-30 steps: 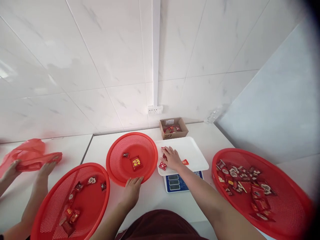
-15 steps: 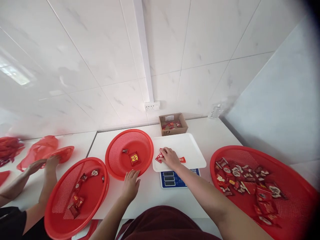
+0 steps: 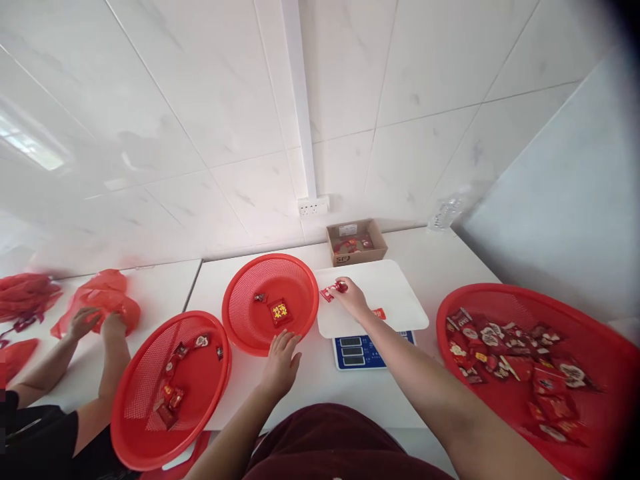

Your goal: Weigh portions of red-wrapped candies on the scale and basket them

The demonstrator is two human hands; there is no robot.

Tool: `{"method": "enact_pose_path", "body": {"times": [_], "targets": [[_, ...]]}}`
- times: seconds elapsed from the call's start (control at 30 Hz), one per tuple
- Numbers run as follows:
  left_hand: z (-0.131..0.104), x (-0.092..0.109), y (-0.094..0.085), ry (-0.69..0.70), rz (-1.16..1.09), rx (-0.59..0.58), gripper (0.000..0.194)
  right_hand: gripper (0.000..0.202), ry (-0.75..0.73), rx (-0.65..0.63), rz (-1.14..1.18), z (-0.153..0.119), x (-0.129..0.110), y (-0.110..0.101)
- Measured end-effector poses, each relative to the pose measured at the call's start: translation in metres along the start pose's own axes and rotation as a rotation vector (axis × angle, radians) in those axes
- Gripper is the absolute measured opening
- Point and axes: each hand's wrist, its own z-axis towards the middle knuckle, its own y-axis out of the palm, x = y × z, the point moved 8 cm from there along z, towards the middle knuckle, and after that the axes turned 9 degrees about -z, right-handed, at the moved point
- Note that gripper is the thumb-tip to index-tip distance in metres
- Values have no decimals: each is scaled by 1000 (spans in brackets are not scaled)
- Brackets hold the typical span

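My right hand (image 3: 353, 299) is closed on a small red-and-white candy packet (image 3: 330, 291), above the far left part of the white scale tray (image 3: 400, 293). Another small red packet (image 3: 379, 313) lies on that tray, partly behind my wrist. Below it shows the blue panel of the weighing scale (image 3: 353, 352). My left hand (image 3: 281, 365) has its fingers stretched out at the near rim of the middle red basket (image 3: 305, 320). Inside that basket are a red packet with yellow lettering (image 3: 281, 312) and a small dark red packet (image 3: 260, 298).
A large red basket (image 3: 450, 287) at right holds many red packets; another red basket (image 3: 120, 427) at left holds several. Behind the scale stands a cardboard box (image 3: 357, 243) with red packets. A co-worker's hands (image 3: 97, 323) handle a red plastic bag (image 3: 107, 287) at far left.
My right hand has moved the candy packet away from me across the tray. My left hand remains by the basket rim. The co-worker's hands and red bag have shifted; the view has turned slightly.
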Motion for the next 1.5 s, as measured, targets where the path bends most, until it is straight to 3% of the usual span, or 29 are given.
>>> {"method": "enact_pose_path", "body": {"times": [0.17, 0.3, 0.4, 0.5, 0.63, 0.73, 0.8, 0.9, 1.03, 1.1, 1.17, 1.2, 1.27, 1.33, 1.4, 1.5], "targets": [[-1, -11, 3, -7, -9, -140, 46, 38, 75, -54, 470, -25, -55, 44], [-4, -20, 11, 40, -13, -251, 50, 43, 146, -30, 522, -34, -86, 78], [-4, -26, 16, 91, -15, -276, 51, 50, 149, -42, 481, -36, -92, 88], [-2, -29, 17, 156, -24, -269, 49, 52, 65, 12, 225, -41, -82, 68], [2, -30, 17, 245, -33, -216, 45, 52, 89, 170, -206, -63, -33, 12], [3, -30, 17, 266, -39, -169, 45, 48, 210, 148, -437, -78, 13, -20], [3, -28, 16, 282, -60, -115, 44, 43, 244, 104, -426, -81, 29, -30], [1, -17, 11, 347, -89, -32, 41, 37, 203, 86, -338, -74, 16, -29], [-2, 8, 12, 444, -88, 15, 36, 38, 61, 75, -178, -65, -40, -7], [-1, 24, 16, 466, -82, 30, 35, 50, -149, 66, 20, -68, -70, -2], [2, 42, 24, 481, -83, 39, 35, 55, -304, 99, 145, -77, -74, -16], [3, 53, 29, 486, -87, 41, 35, 54, -333, 140, 170, -84, -63, -31], [5, 78, 43, 485, -99, 44, 34, 47, -257, 254, 110, -96, -15, -73], [6, 107, 59, 473, -113, 41, 34, 43, -81, 358, -34, -109, 57, -126], [6, 141, 76, 466, -130, 18, 34, 43, 132, 363, -174, -121, 138, -173], [7, 197, 102, 466, -152, -67, 36, 52, 421, 297, -246, -143, 248, -221]]}}
